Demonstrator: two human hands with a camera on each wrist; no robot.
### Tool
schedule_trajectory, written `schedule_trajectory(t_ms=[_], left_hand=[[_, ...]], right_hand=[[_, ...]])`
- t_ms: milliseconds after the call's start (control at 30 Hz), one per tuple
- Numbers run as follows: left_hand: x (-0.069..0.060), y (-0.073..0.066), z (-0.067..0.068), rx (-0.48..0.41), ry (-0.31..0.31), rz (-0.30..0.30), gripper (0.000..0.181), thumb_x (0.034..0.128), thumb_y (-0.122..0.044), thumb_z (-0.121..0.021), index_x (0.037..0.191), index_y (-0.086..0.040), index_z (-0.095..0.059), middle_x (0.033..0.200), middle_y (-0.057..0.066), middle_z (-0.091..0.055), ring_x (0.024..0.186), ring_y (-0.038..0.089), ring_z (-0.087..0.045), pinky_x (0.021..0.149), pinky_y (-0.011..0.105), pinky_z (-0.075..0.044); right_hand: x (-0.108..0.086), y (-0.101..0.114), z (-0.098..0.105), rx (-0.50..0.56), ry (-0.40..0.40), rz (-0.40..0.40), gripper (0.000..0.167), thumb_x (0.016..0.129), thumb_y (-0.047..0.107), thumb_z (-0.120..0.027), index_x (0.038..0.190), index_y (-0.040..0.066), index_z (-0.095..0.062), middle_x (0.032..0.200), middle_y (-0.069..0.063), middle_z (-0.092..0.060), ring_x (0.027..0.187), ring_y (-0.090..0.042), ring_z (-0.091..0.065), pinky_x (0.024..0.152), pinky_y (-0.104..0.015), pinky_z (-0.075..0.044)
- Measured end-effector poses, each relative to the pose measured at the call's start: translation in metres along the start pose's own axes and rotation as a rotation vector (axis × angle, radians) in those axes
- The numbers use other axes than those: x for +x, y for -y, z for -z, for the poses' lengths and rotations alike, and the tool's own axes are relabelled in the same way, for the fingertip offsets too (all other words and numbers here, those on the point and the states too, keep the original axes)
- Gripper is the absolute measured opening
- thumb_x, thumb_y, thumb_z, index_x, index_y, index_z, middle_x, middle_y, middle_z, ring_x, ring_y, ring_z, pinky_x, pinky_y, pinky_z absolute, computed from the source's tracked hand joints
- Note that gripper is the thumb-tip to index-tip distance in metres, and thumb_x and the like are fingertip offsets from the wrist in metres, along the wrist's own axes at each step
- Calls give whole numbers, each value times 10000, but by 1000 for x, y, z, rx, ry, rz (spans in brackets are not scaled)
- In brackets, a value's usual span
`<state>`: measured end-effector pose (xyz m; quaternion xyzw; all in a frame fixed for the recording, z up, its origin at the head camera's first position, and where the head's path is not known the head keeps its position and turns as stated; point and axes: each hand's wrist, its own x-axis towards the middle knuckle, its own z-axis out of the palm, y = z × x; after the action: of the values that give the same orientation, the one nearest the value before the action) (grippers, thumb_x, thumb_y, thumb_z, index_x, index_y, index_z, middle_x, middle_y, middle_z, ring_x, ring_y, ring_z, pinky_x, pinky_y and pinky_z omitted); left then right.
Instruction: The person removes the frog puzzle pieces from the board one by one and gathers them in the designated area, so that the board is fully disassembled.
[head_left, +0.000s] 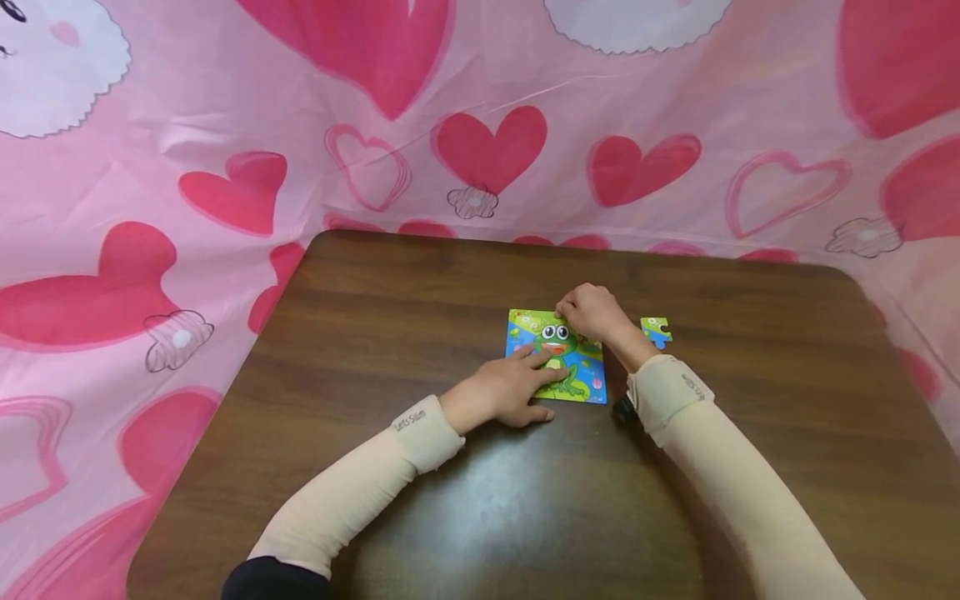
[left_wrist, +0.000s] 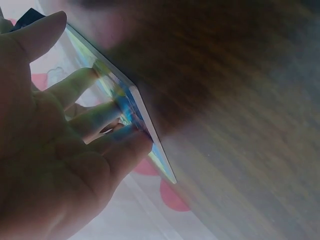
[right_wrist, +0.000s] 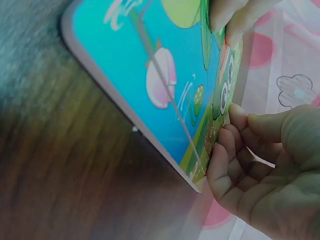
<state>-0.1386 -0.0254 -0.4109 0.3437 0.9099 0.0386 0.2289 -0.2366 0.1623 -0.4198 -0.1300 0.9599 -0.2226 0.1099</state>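
A square frog jigsaw puzzle (head_left: 590, 386) lies on the brown table, with a green frog on a blue and lime ground. My left hand (head_left: 513, 390) rests on its left and middle part, fingers spread over the frog; in the left wrist view the fingertips touch the picture. At the puzzle's upper right edge, my right hand (head_left: 594, 315) pinches with curled fingers and thumb. The right wrist view shows those fingers (right_wrist: 225, 165) against the puzzle's far part; what lies between them is mostly hidden. A loose jigsaw piece (head_left: 656, 331), lime and blue, lies right of the right hand.
The wooden table (head_left: 420, 317) has rounded corners and reaches back to a pink cloth (head_left: 525, 75) printed with hearts. A small black object (head_left: 624, 411) shows at the underside of my right wrist. Light sleeves cover both forearms.
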Motion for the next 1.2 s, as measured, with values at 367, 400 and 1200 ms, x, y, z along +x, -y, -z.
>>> schedule_trajectory(t_ms=[367,400,1200], left_hand=[[1,1,0,-4,-1,14,701,966,-561,-600,1585,-388,-321,1715,-21,-170,1586,290,-162,1133,519,-435],[1,1,1,-4,-1,15,702,966,-560,-601,1585,-389,-320,1716,-21,-170,1587,289,-159,1135,521,-432],[3,-2,-3,10,-10,18,688,969,-558,-600,1580,-380,-338,1713,-18,-179,1581,297,-179,1118,513,-453]], right_hand=[[0,1,4,38,23,-26,351,1022,127,-445,1055,54,-788,1147,-144,-754,768,-220,-572,748,-335,-461],[0,1,5,47,24,-26,354,1025,131,-443,1058,56,-787,1145,-142,-754,764,-216,-563,745,-333,-455],[-8,-17,5,453,182,-78,259,1021,218,-613,1206,64,-708,1143,-129,-694,853,-241,-596,712,-309,-530]])
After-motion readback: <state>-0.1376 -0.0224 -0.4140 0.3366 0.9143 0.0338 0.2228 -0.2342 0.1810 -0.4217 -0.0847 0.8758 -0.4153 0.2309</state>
